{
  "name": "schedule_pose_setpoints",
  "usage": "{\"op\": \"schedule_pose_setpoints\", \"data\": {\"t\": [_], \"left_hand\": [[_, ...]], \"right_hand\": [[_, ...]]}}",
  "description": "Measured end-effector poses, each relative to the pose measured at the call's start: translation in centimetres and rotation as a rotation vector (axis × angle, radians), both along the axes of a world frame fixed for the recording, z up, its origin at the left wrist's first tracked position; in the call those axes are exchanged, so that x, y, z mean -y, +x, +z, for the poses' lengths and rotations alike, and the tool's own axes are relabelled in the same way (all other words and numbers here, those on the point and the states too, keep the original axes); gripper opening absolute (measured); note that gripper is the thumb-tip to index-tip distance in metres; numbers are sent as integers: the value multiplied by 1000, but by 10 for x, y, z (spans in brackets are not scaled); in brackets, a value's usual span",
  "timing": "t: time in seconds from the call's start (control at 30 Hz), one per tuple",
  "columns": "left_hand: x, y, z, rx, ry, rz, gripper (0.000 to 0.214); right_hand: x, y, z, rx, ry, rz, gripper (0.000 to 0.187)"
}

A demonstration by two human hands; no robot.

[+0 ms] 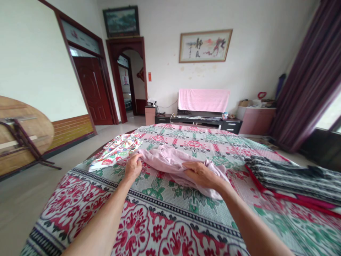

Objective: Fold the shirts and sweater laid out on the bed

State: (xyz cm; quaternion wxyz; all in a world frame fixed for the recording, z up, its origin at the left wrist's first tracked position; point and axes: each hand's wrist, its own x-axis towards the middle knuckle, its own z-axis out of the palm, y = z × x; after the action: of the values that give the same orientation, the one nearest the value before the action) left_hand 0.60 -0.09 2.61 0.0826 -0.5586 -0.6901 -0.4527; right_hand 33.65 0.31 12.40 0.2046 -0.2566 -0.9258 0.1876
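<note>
A crumpled pale pink garment (165,159) lies across the patterned cloth cover (160,220) in front of me. My left hand (134,166) pinches its left end between thumb and fingers. Around the fabric nearer its right end, my right hand (199,174) is closed, thumb on top; the fingertips are hidden in the folds. Just left of the pink garment and beyond my left hand, a white garment with a colourful print (117,151) is spread out. Which kind of garment the pink one is, I cannot tell.
Folded black-and-white striped clothes (287,177) are stacked at the right, over red cloth. A folded round wooden table (23,131) leans at the left wall. Beyond the covered surface stand a low black cabinet (197,122) and a pink cloth (204,99) over a screen.
</note>
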Motion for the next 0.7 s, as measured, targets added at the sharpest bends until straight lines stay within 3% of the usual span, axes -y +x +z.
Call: {"op": "schedule_pose_setpoints", "data": {"t": [0.17, 0.27, 0.43, 0.63, 0.7], "left_hand": [[3, -1, 4, 95, -27, 106, 39], [5, 0, 8, 135, -79, 124, 39], [9, 7, 15, 150, -214, 50, 37], [14, 11, 21, 34, -345, -234, 30], [15, 11, 22, -2, -390, -274, 27]], "right_hand": [[-4, 30, 22, 96, -429, 65, 19], [-5, 38, 26, 167, -545, 74, 18], [-6, 35, 23, 230, -467, 98, 17], [-7, 36, 27, 317, -344, -66, 18], [-9, 39, 26, 342, -282, -126, 20]]}}
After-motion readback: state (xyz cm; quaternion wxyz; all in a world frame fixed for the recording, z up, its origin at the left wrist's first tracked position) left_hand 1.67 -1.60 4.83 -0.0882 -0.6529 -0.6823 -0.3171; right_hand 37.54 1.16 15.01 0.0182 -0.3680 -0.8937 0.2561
